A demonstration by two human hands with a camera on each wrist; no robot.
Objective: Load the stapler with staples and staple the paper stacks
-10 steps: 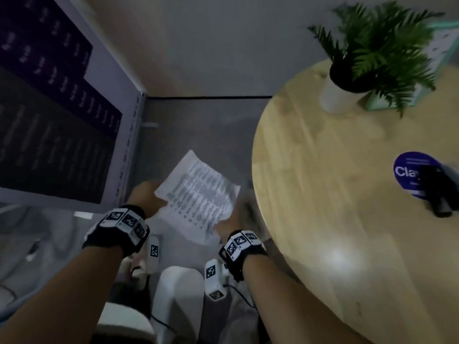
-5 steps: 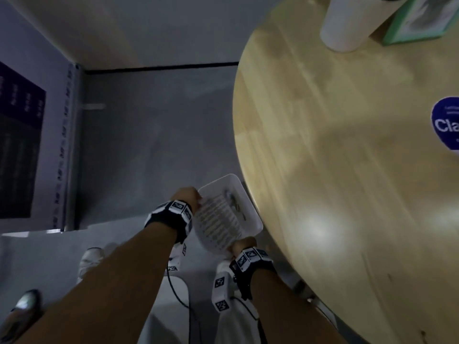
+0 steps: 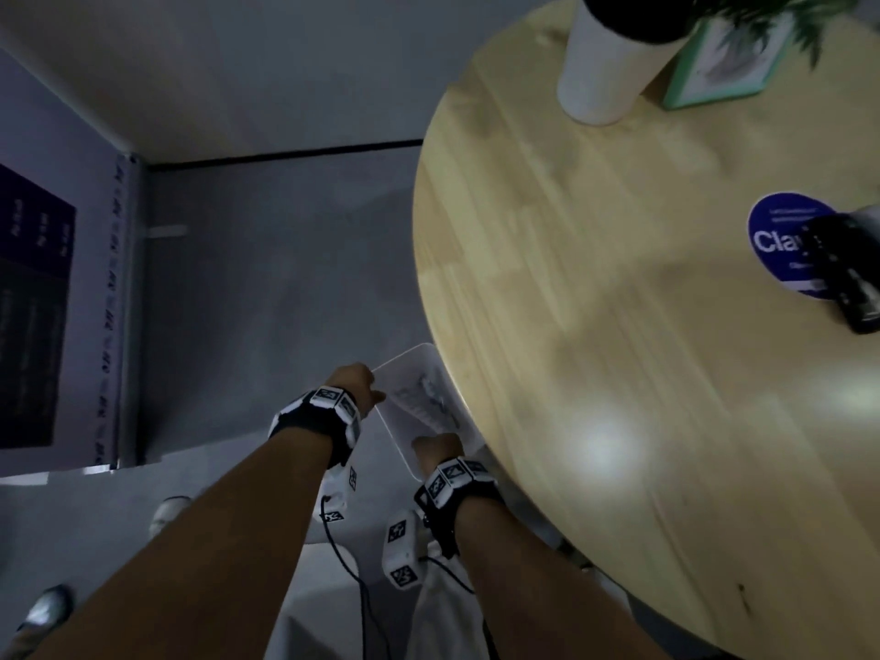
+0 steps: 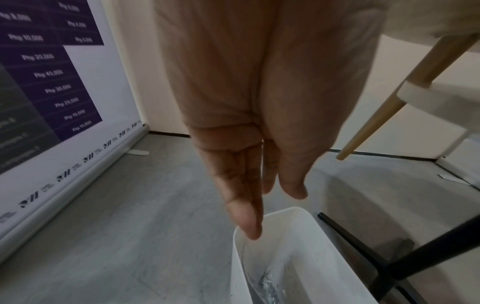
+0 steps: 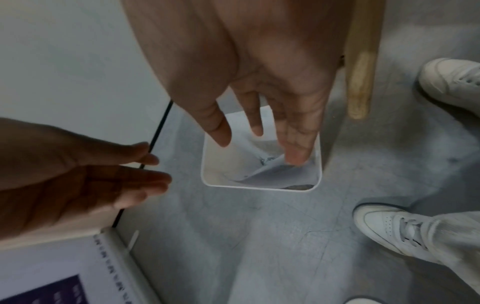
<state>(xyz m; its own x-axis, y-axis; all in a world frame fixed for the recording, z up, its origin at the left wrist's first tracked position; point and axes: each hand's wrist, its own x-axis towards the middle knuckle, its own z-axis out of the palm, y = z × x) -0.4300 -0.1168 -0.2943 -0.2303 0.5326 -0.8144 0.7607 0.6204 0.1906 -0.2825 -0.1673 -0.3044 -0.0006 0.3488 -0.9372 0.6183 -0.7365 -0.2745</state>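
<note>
A printed paper sheet [image 5: 267,172] lies crumpled inside a white bin [image 5: 259,188] on the floor beside the round wooden table [image 3: 619,326]. My right hand [image 5: 259,127] hangs over the bin's mouth with straight fingers [image 5: 296,156] reaching down towards the paper; I cannot tell whether they touch it. My left hand [image 5: 124,179] is open and empty at the bin's left side, fingers straight [image 4: 249,195] above the bin's rim [image 4: 272,214]. The black stapler [image 3: 847,273] lies on a blue round sticker at the table's right edge, far from both hands [image 3: 355,378] [image 3: 435,445].
A white plant pot [image 3: 605,64] and a green frame [image 3: 724,54] stand at the table's far side. A purple banner [image 3: 47,278] stands on the left. A wooden table leg [image 5: 361,82] runs beside the bin. My white shoes [image 5: 384,224] are on the grey floor nearby.
A second ago both hands held the paper sheet in the air. It now lies in the bin and both hands have let go.
</note>
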